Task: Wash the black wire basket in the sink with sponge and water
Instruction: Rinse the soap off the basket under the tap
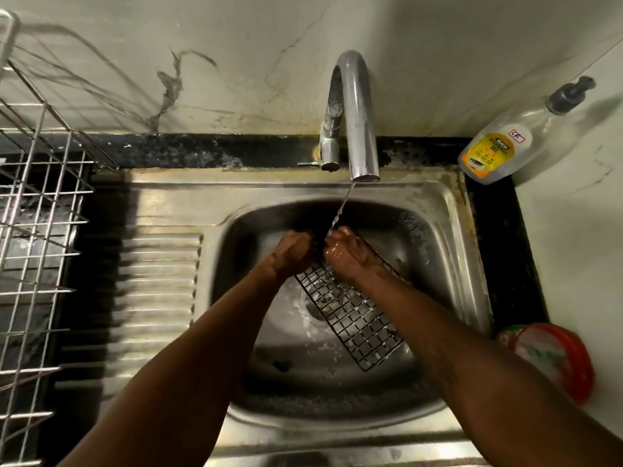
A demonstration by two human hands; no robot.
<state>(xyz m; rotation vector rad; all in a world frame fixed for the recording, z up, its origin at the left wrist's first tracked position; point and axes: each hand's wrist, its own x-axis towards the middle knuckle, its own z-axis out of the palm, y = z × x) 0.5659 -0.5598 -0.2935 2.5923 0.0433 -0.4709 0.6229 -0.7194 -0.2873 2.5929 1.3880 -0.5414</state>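
Note:
The black wire basket (357, 315) lies tilted in the steel sink (435, 230), its far end raised under the tap. My left hand (293, 252) grips the basket's far left edge with curled fingers. My right hand (347, 254) is wet and curls round the far right part of the same end. A thin stream of water (342, 205) runs from the faucet (354, 112) onto my right hand. No sponge is visible; my hands hide whatever is under them.
A silver wire dish rack (37, 230) stands at the left beside the ribbed drainboard (158, 291). A dish gel bottle with a pump (499, 150) lies at the back right. A red round container (556, 358) sits on the right counter edge.

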